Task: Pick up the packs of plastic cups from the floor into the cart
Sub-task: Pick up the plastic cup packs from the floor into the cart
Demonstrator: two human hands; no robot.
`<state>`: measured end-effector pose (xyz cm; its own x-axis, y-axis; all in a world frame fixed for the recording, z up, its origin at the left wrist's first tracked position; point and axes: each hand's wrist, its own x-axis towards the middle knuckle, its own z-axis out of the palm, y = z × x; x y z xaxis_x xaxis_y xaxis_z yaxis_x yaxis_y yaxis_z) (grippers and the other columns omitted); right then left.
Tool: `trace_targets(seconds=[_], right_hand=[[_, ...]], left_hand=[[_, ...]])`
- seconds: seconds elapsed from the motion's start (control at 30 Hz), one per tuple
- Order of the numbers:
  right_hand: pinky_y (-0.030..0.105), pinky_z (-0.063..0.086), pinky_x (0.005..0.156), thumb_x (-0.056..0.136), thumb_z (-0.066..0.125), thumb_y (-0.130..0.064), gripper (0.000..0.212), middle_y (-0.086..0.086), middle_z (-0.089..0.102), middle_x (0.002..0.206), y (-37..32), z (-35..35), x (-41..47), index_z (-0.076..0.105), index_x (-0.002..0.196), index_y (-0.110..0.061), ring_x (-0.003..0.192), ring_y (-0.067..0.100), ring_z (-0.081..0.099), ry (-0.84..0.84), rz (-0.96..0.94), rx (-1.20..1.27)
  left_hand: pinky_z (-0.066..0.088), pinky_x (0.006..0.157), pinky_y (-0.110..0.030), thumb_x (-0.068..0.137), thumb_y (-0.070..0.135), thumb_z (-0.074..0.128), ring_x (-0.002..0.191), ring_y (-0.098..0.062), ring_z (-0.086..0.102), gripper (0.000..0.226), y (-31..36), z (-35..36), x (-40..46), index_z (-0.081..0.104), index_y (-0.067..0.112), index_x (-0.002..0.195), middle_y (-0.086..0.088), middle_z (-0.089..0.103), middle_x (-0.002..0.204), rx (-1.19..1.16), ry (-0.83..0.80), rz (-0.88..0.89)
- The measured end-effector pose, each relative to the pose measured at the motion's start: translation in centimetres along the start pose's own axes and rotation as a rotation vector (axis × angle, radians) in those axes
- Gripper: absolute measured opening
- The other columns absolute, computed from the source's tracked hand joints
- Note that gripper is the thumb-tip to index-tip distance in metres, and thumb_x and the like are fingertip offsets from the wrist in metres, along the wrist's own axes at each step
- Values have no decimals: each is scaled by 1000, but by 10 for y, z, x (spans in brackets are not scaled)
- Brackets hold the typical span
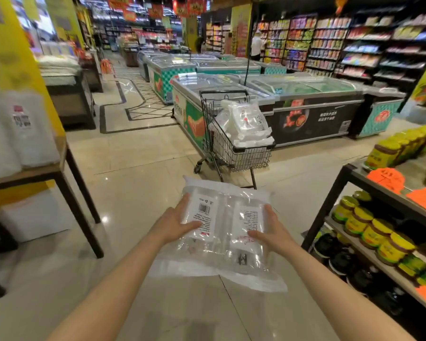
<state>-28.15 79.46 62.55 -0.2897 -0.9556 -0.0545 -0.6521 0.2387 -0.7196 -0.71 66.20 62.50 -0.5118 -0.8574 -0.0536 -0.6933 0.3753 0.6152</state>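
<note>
Two clear packs of plastic cups (223, 230) with white labels are held side by side in front of me, above the floor. My left hand (175, 223) grips their left side and my right hand (271, 232) grips their right side. Ahead stands the wire shopping cart (246, 156), beside a freezer. Several white packs of cups (246, 119) are piled in it above the rim.
Chest freezers (305, 94) stand behind and to the right of the cart. A wooden table (59, 173) with stacked cup packs is at the left. A shelf of yellow-lidded jars (379, 230) is at the right. A person stands far back by the shelves.
</note>
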Motion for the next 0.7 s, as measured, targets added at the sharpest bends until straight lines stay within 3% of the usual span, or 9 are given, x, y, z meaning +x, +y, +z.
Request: trace_targets(seconds=[0.17, 0.3, 0.37, 0.47, 0.6, 0.7], right_hand=[[47, 33, 108, 75, 75, -44, 106, -1, 29, 154, -31, 16, 93, 6, 151, -20, 135, 28, 37, -12, -2, -4], [54, 37, 107, 55, 77, -65, 119, -2, 35, 151, -26, 24, 172, 10, 148, -32, 134, 27, 40, -12, 42, 57], [50, 40, 105, 57, 82, -54, 108, -2, 45, 141, -31, 27, 209, 21, 143, -28, 127, 24, 47, 1, 43, 82], [41, 48, 95, 64, 83, -41, 83, -4, 55, 125, -31, 26, 277, 34, 130, -29, 116, 21, 55, -8, 40, 96], [28, 53, 78, 65, 85, -36, 84, 0, 59, 123, -21, 12, 378, 37, 132, -21, 106, 18, 59, -39, 73, 193], [16, 46, 64, 66, 84, -31, 77, 1, 60, 120, -24, -6, 456, 39, 128, -20, 98, 16, 60, -49, 65, 209]], left_hand=[[44, 66, -27, 75, 68, 61, 84, -18, 58, 100, -36, -37, 75, -3, 44, 149, -4, 60, 108, -41, 11, -7], [44, 76, -26, 70, 75, 58, 99, -17, 58, 109, -60, -50, 136, -5, 37, 150, -1, 54, 132, -54, 20, -15], [43, 86, -25, 74, 66, 64, 108, -12, 54, 106, -68, -53, 170, 1, 31, 152, 11, 44, 139, -103, 34, -1], [51, 85, -37, 60, 80, 62, 103, -13, 59, 105, -82, -60, 233, 21, 30, 143, 10, 58, 124, -142, 79, -28], [53, 77, -35, 55, 78, 64, 95, -13, 62, 92, -86, -75, 330, 37, 26, 126, 8, 63, 110, -157, 85, -64], [53, 81, -38, 54, 80, 63, 95, -13, 61, 95, -80, -94, 405, 36, 29, 129, 9, 60, 109, -121, 105, -64]])
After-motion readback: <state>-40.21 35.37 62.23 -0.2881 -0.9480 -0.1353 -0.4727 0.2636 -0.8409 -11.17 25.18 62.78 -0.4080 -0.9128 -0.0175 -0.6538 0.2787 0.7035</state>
